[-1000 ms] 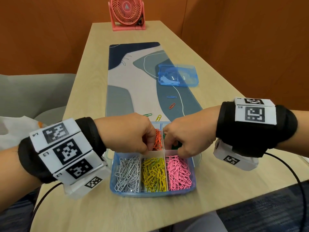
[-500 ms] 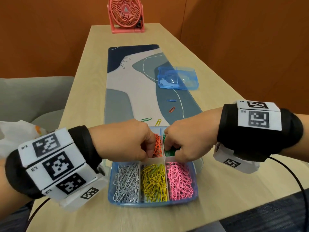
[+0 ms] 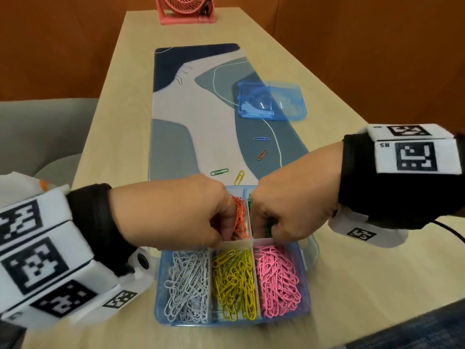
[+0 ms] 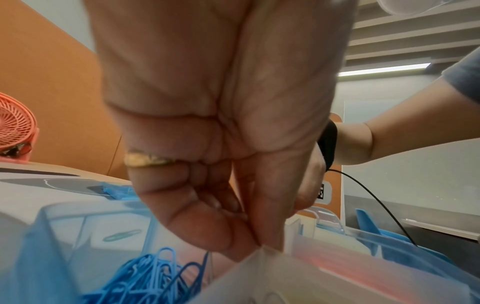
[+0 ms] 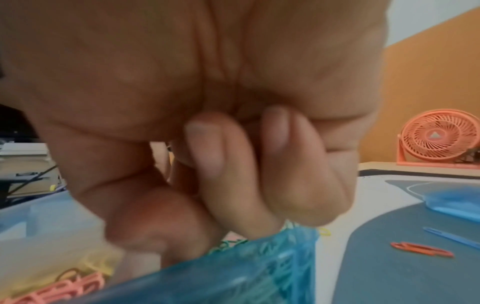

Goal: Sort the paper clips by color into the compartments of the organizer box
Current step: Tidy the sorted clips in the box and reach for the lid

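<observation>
The blue organizer box (image 3: 158, 298) sits at the table's near edge. Its front row holds white clips (image 3: 187, 280), yellow clips (image 3: 234, 283) and pink clips (image 3: 276, 280). Behind them lie orange clips (image 3: 240, 217), green clips (image 3: 268, 226) and blue clips (image 4: 148, 281). My left hand (image 3: 221, 235) pinches the top of the white divider (image 4: 259, 267) between thumb and forefinger. My right hand (image 3: 271, 235), fingers curled, grips the same divider beside the green compartment. Loose on the mat lie a blue clip (image 3: 261, 139), orange clip (image 3: 262, 154), green clip (image 3: 219, 172) and yellow clip (image 3: 239, 178).
The box's clear blue lid (image 3: 271, 100) lies further back on the patterned desk mat (image 3: 176, 137). A pink fan (image 3: 186, 8) stands at the table's far end. A grey seat (image 3: 45, 132) is to the left, and a black cable (image 3: 450, 229) trails from my right wrist.
Both hands stay knuckle to knuckle over the box's back row, barely shifted. The head view has moved closer and tipped down.
</observation>
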Demonstrator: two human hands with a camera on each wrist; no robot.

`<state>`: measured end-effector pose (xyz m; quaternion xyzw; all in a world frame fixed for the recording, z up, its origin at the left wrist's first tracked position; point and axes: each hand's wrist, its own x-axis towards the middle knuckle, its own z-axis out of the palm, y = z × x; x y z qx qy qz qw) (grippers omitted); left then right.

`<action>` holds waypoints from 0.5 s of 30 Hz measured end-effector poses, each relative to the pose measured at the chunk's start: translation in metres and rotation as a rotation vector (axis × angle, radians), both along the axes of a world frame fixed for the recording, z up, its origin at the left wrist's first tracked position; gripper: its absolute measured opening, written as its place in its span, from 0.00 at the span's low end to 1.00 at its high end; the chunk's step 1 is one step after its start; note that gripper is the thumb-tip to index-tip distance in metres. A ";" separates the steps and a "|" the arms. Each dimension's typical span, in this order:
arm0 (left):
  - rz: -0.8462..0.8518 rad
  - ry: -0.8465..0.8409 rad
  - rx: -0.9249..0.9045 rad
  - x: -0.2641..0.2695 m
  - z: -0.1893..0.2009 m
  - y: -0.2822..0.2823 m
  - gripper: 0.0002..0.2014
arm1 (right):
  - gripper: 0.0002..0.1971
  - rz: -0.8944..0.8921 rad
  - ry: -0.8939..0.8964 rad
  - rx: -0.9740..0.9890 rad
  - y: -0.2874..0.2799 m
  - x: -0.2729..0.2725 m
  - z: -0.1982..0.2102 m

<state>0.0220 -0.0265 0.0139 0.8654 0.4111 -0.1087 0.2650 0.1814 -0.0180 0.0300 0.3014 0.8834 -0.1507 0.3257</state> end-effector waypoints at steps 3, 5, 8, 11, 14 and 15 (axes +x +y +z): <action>0.002 0.003 0.008 0.001 0.001 -0.001 0.04 | 0.09 0.013 -0.037 0.094 0.002 0.000 0.002; 0.002 0.010 0.011 0.000 0.001 -0.001 0.06 | 0.09 0.023 -0.052 0.120 0.001 0.002 0.001; 0.004 0.003 0.023 0.000 0.002 -0.002 0.06 | 0.07 -0.004 -0.067 0.198 -0.004 0.004 -0.008; 0.022 0.005 0.026 0.000 0.002 -0.002 0.03 | 0.09 -0.055 -0.038 0.248 -0.006 0.007 -0.019; 0.030 0.010 0.021 0.001 0.003 -0.004 0.03 | 0.08 -0.121 0.010 0.214 -0.001 0.010 -0.023; 0.031 0.011 0.021 0.001 0.003 -0.004 0.03 | 0.08 -0.140 0.028 0.201 0.000 0.011 -0.023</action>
